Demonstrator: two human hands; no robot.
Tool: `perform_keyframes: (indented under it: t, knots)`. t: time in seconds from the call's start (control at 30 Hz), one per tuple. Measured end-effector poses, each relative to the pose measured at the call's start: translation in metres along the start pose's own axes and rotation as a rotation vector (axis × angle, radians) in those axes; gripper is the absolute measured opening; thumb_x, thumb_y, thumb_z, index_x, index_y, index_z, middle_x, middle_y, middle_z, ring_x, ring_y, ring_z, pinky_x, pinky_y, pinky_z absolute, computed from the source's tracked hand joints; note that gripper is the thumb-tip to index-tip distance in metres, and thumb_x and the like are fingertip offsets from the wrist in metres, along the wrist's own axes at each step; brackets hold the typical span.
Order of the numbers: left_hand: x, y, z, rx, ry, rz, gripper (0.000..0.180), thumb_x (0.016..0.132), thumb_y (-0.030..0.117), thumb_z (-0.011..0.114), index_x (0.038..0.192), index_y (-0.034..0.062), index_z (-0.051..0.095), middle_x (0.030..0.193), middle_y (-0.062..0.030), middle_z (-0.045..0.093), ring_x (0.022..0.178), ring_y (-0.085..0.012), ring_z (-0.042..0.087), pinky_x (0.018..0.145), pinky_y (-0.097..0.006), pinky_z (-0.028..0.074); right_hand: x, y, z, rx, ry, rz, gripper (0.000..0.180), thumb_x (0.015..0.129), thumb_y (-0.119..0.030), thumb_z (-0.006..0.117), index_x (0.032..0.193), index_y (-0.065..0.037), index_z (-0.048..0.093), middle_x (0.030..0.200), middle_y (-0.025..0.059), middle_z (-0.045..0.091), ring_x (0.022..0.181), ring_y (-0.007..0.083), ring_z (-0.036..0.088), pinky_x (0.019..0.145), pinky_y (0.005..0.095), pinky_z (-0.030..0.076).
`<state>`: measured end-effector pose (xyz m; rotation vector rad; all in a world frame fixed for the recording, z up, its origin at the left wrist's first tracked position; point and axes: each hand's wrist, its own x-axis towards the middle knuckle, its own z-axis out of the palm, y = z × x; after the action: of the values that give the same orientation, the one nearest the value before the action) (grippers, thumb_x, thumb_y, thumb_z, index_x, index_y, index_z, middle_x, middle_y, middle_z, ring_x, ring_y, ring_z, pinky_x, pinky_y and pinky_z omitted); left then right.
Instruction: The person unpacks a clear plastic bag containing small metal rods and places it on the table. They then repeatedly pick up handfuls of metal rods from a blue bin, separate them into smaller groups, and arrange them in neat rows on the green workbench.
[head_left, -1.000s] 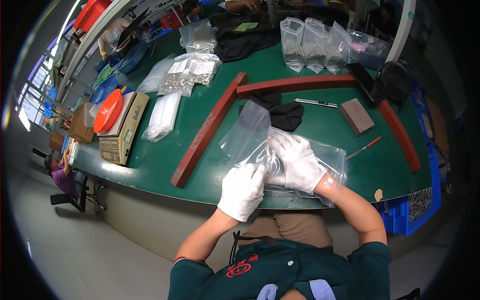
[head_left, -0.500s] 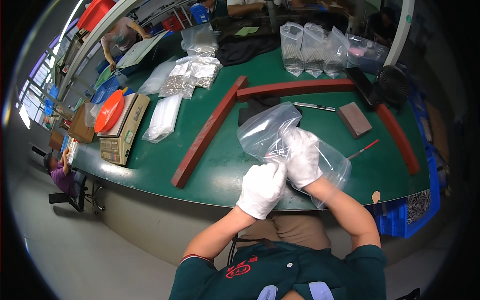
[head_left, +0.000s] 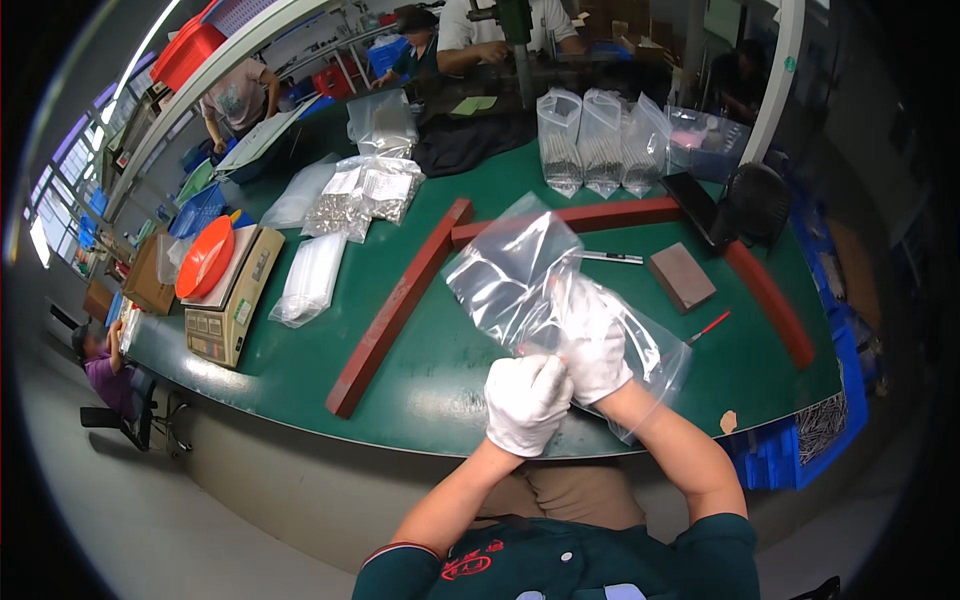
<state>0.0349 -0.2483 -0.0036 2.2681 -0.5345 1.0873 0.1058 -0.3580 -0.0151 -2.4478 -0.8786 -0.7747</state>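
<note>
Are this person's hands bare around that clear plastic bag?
No, white gloves cover both the left hand and right hand at the clear plastic bag.

Orange bowl (head_left: 205, 257) on a beige scale (head_left: 213, 335), brownish block (head_left: 682, 277) near red-tipped stick (head_left: 715, 322), dark cloth (head_left: 475, 143)

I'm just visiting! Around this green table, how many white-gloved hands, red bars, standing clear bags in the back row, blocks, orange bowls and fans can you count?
White-gloved hands: 2
Red bars: 3
Standing clear bags: 3
Block: 1
Orange bowl: 1
Fan: 1
Total: 11
</note>
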Motion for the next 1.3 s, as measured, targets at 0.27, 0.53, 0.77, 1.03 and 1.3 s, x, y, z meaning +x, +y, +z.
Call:
perform_keyframes:
  t: [0.27, 0.53, 0.77, 1.03, 1.3]
  knots:
    - [0.009, 0.012, -0.012, 0.147, -0.138, -0.150, 0.020, 0.060, 0.002, 0.065, 0.076, 0.0097, 0.057, 0.067, -0.0069, 0.054, 0.057, -0.0257, 0.051, 0.054, -0.035, 0.040, 0.003, 0.004, 0.014, 0.383, -0.102, -0.405, 0.045, 0.080, -0.025, 0.049, 0.117, 0.001, 0.048, 0.116, 0.0163, 0.051, 0.105, 0.0310, 0.050, 0.089, 0.0394, 0.039]
    - [0.001, 0.021, -0.005, 0.089, -0.232, -0.089, 0.021, 0.064, 0.004, 0.067, 0.079, 0.0109, 0.054, 0.070, -0.0051, 0.055, 0.059, -0.0243, 0.051, 0.056, -0.033, 0.040, 0.002, -0.004, 0.014, 0.334, 0.133, 0.130, 0.072, 0.072, -0.048, 0.060, 0.118, 0.005, 0.044, 0.118, 0.0205, 0.047, 0.108, 0.0363, 0.046, 0.093, 0.0437, 0.035]
    - [-0.008, -0.001, 0.001, -0.871, -0.040, -0.879, 0.100, 0.066, 0.060, 0.065, 0.132, -0.0027, 0.024, 0.125, -0.0174, 0.039, 0.113, -0.0234, 0.042, 0.094, -0.034, 0.035, -0.002, 0.003, 0.010, 0.606, 0.148, 0.276, 0.077, 0.075, -0.054, 0.056, 0.121, 0.006, 0.041, 0.118, 0.0227, 0.046, 0.108, 0.0376, 0.045, 0.093, 0.0446, 0.034]
    - [-0.029, 0.031, 0.039, -0.605, -0.353, -0.751, 0.089, 0.075, 0.047, 0.065, 0.130, -0.0063, 0.022, 0.125, -0.0194, 0.038, 0.114, -0.0247, 0.041, 0.096, -0.033, 0.033, 0.000, 0.006, -0.005, 0.876, 0.194, 0.505, 0.062, 0.079, -0.033, 0.061, 0.125, 0.002, 0.039, 0.123, 0.0201, 0.045, 0.115, 0.0328, 0.044, 0.096, 0.0382, 0.035]
    - [0.005, 0.001, 0.036, -0.011, -0.047, -0.006, 0.038, 0.070, 0.003, 0.066, 0.104, 0.0037, 0.049, 0.083, -0.0106, 0.057, 0.072, -0.0265, 0.056, 0.065, -0.033, 0.046, 0.003, 0.015, -0.034, 1.174, 0.089, 0.713, 0.050, 0.092, -0.037, 0.041, 0.127, -0.001, 0.039, 0.119, 0.0108, 0.052, 0.105, 0.0176, 0.051, 0.088, 0.0261, 0.039]
